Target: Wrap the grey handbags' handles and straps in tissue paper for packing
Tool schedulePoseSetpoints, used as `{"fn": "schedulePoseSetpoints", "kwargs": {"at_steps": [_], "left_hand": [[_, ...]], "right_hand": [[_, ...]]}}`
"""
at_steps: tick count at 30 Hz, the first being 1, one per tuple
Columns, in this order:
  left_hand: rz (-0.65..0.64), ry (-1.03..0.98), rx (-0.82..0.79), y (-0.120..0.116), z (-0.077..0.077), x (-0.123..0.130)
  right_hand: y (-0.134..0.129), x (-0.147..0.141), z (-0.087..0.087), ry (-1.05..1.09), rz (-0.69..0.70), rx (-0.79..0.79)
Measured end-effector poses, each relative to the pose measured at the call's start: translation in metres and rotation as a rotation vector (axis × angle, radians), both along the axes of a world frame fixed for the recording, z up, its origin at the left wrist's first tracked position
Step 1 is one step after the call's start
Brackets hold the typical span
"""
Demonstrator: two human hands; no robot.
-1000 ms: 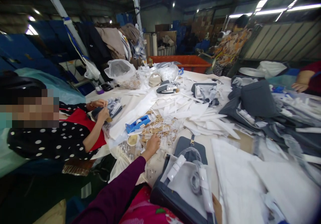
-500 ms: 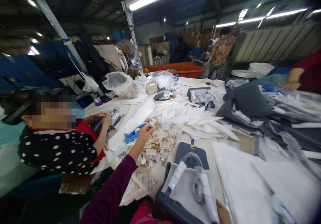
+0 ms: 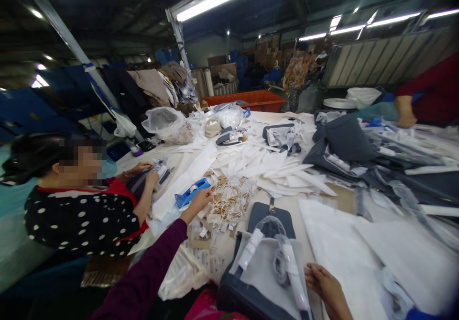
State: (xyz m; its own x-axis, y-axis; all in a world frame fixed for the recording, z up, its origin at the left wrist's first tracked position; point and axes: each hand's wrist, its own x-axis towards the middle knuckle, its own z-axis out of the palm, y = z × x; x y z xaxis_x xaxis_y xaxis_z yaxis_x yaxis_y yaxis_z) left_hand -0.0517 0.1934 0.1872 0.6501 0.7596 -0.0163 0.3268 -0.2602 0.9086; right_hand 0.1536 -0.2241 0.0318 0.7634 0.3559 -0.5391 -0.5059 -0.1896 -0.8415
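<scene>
My left hand (image 3: 201, 200) reaches over the table with its fingertips pinched together; what they hold, if anything, is too small to make out. It is beside a blue tape dispenser (image 3: 190, 193) and a pile of tags with strings (image 3: 231, 198). In front of me lies a dark grey handbag (image 3: 247, 293), its flap (image 3: 283, 217) folded away from me. White paper and plastic-wrapped handles (image 3: 294, 272) rest on it. Just off the bag's right side, my right hand (image 3: 324, 281) is open, fingers loosely bent and holding nothing.
A co-worker in a polka-dot top (image 3: 79, 215) handles a wrapped item at left. White paper strips (image 3: 287, 171) are heaped mid-table. More dark bags (image 3: 351, 140) lie at right, near another person's hand (image 3: 406, 114). White sheets (image 3: 333, 243) cover the right front.
My left hand has drawn back slightly toward me, beside the tape dispenser. My right hand has come out from the bag's right edge into fuller view. The person in the background has shifted.
</scene>
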Motion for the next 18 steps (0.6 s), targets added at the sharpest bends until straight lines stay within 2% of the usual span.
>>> {"fn": "schedulePoseSetpoints", "kwargs": {"at_steps": [3, 6, 8, 10, 15, 18], "left_hand": [[0.005, -0.01, -0.047, -0.007, -0.01, -0.008], [-0.018, -0.015, -0.099, -0.018, -0.003, -0.01], [-0.085, -0.018, -0.158, -0.029, 0.01, -0.006], [-0.175, -0.033, -0.217, -0.043, 0.027, 0.0], [-0.314, -0.12, -0.295, -0.079, 0.067, 0.023], [-0.382, -0.183, -0.359, -0.095, 0.081, 0.037]], "right_hand": [[-0.005, 0.006, -0.003, 0.041, 0.025, -0.028], [-0.003, 0.012, 0.01, -0.118, 0.008, -0.076], [0.01, 0.014, 0.033, -0.254, 0.063, -0.062], [0.033, 0.011, 0.064, -0.372, 0.175, 0.014], [0.115, -0.018, 0.143, -0.691, 0.486, 0.269], [0.162, -0.032, 0.171, -0.836, 0.599, 0.415]]}}
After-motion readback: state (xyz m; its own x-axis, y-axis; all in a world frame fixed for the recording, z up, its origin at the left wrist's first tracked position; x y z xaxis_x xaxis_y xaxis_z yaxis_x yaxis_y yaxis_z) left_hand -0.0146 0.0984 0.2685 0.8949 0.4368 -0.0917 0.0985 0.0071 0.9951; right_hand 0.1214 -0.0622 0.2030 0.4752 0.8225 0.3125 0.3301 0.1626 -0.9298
